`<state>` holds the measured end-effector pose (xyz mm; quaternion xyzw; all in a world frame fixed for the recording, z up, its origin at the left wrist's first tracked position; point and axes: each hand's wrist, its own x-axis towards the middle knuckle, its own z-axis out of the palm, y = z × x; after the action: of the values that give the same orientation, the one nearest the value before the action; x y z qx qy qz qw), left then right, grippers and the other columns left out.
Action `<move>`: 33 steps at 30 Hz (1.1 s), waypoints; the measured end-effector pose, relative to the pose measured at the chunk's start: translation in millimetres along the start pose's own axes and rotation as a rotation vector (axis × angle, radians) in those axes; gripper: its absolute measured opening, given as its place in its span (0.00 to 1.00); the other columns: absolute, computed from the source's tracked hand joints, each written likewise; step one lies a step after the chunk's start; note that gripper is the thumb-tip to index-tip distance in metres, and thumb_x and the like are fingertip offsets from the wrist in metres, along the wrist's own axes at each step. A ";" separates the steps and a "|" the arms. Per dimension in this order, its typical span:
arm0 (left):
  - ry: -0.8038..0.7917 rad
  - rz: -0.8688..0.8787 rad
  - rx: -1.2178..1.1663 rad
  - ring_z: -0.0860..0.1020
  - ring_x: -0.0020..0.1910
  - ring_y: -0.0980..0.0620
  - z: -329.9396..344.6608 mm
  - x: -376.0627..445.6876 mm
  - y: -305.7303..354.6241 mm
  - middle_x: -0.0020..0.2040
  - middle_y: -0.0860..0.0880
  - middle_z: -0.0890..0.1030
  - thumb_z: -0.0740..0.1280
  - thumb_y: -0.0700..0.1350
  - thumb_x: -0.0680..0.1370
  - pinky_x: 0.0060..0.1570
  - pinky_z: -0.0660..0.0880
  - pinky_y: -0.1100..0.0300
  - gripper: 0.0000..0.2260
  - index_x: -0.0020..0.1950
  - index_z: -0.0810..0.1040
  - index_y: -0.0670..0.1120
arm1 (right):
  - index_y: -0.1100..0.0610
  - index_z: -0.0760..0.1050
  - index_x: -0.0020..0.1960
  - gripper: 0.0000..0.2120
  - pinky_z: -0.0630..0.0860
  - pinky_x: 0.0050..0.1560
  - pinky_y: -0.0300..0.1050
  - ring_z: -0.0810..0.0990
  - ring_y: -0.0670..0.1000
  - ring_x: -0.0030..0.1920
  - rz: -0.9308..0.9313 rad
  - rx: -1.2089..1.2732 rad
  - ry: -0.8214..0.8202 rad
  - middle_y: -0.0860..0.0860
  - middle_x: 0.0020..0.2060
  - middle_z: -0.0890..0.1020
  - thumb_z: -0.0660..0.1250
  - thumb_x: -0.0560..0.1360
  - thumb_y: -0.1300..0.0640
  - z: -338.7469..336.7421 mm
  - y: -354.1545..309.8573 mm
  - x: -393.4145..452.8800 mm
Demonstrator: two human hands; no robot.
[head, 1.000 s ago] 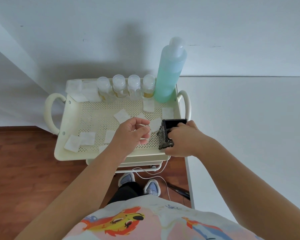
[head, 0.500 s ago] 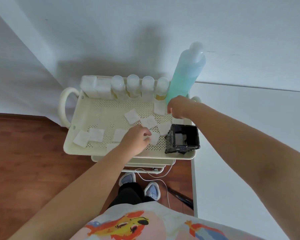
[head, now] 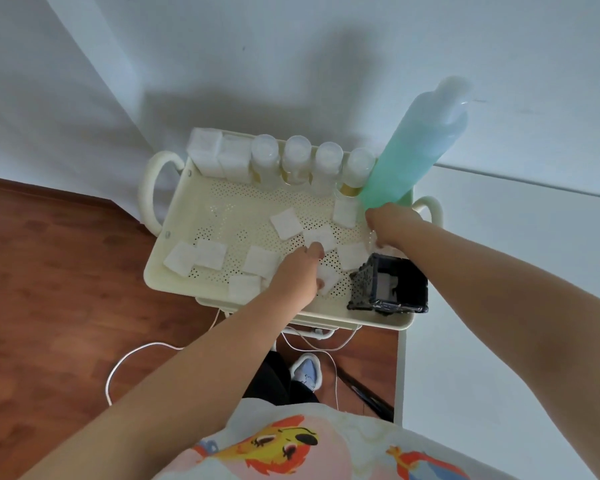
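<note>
Several white square cotton pads (head: 284, 223) lie scattered on the cream perforated top tray (head: 174, 216) of a cart. My left hand (head: 300, 271) is low over the tray's front middle, its thumb and fingers pinching a cotton pad (head: 329, 288). My right hand (head: 390, 221) reaches to the tray's right side at the foot of the tall green bottle (head: 413, 150). Its fingers curl down onto a pad that is mostly hidden beneath them. A black mesh basket (head: 364, 285) with white pads inside stands at the tray's front right corner, just in front of my right wrist.
Several small clear bottles (head: 297, 157) and two stacks of pads (head: 219, 154) line the tray's back edge. Looped handles stick out at both ends of the tray. A white surface (head: 516, 271) adjoins the cart on the right. A white cable (head: 136, 351) trails on the wooden floor below.
My right hand let go of the black basket and moved back to the pad beside the green bottle. My left hand lowered toward the tray with its pad. The view shifted.
</note>
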<state>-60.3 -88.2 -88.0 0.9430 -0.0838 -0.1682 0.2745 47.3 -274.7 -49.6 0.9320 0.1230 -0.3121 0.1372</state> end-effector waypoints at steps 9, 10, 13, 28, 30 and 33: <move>0.045 -0.012 0.000 0.75 0.47 0.49 1.4 -1.1 -1.3 0.51 0.46 0.76 0.70 0.43 0.76 0.47 0.73 0.57 0.07 0.53 0.80 0.44 | 0.57 0.79 0.46 0.08 0.78 0.48 0.47 0.81 0.52 0.45 -0.076 0.199 0.087 0.50 0.43 0.82 0.72 0.72 0.54 -21.9 -1.0 -24.1; 0.046 -0.016 -0.045 0.75 0.46 0.51 -1.8 -2.3 -2.0 0.50 0.47 0.76 0.70 0.43 0.76 0.45 0.72 0.60 0.07 0.52 0.79 0.45 | 0.54 0.80 0.47 0.07 0.76 0.49 0.45 0.80 0.50 0.47 -0.089 0.330 0.156 0.47 0.44 0.82 0.72 0.72 0.52 -28.1 2.7 -35.3; 0.036 -0.035 -0.188 0.74 0.36 0.60 -14.1 -7.2 -6.7 0.43 0.54 0.78 0.68 0.44 0.77 0.34 0.65 0.69 0.05 0.52 0.78 0.48 | 0.45 0.80 0.41 0.03 0.70 0.42 0.33 0.77 0.39 0.41 -0.128 0.753 0.319 0.37 0.37 0.79 0.74 0.69 0.51 -40.4 17.2 -89.3; 0.096 -0.097 -0.759 0.79 0.36 0.63 -51.9 -36.5 12.8 0.41 0.57 0.84 0.70 0.48 0.75 0.41 0.75 0.65 0.06 0.48 0.82 0.60 | 0.38 0.80 0.44 0.04 0.54 0.47 0.44 0.65 0.45 0.51 0.178 0.768 0.449 0.41 0.37 0.79 0.70 0.70 0.42 38.3 -5.5 -153.1; 0.096 -0.074 -0.766 0.77 0.34 0.64 -55.1 -37.4 17.1 0.40 0.57 0.83 0.70 0.49 0.75 0.36 0.74 0.68 0.04 0.47 0.82 0.59 | 0.37 0.81 0.44 0.05 0.52 0.45 0.44 0.62 0.44 0.50 0.155 0.749 0.471 0.39 0.35 0.76 0.70 0.69 0.39 38.0 -9.0 -150.6; 0.093 -0.071 -0.760 0.78 0.35 0.63 -58.1 -37.3 19.3 0.41 0.56 0.84 0.71 0.50 0.75 0.37 0.74 0.66 0.03 0.48 0.82 0.58 | 0.36 0.80 0.46 0.07 0.51 0.45 0.43 0.60 0.47 0.50 0.170 0.690 0.460 0.44 0.37 0.69 0.69 0.68 0.39 36.2 -12.4 -147.4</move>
<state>-75.1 -66.5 -21.3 0.7831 0.0298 -0.1539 0.6018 -90.6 -296.3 11.1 0.9755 -0.0388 -0.1065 -0.1886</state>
